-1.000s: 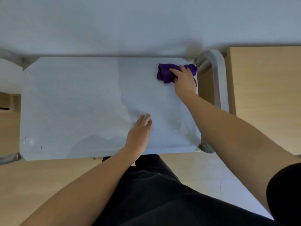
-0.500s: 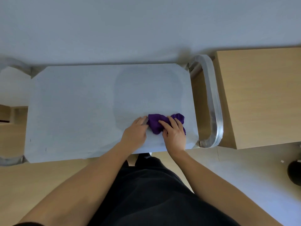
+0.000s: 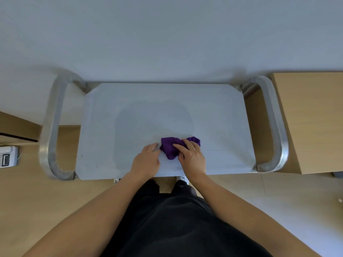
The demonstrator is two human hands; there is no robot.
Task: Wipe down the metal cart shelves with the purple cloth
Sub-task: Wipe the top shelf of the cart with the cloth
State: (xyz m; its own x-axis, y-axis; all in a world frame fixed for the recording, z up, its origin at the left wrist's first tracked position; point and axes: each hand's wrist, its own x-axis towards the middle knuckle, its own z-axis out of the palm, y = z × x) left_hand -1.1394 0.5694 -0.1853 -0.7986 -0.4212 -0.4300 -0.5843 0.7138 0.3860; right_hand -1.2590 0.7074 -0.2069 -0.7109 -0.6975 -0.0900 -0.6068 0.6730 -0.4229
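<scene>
A pale grey-white wall (image 3: 167, 34) fills the upper part of the frame. Below it lies a light wooden floor (image 3: 55, 201). A light wooden cabinet (image 3: 311, 117) stands at the right edge. At the far left edge, a white device (image 3: 8, 155) of unclear kind rests on the floor, with a dark strip (image 3: 18, 138) just above it. A tiny white scrap (image 3: 340, 200) lies at the lower right edge.

Crumpled purple cloth (image 3: 171, 148) bunched on flat grey metal cart top shelf (image 3: 130, 117), near front edge, right of centre; shelf between curved metal handles.
</scene>
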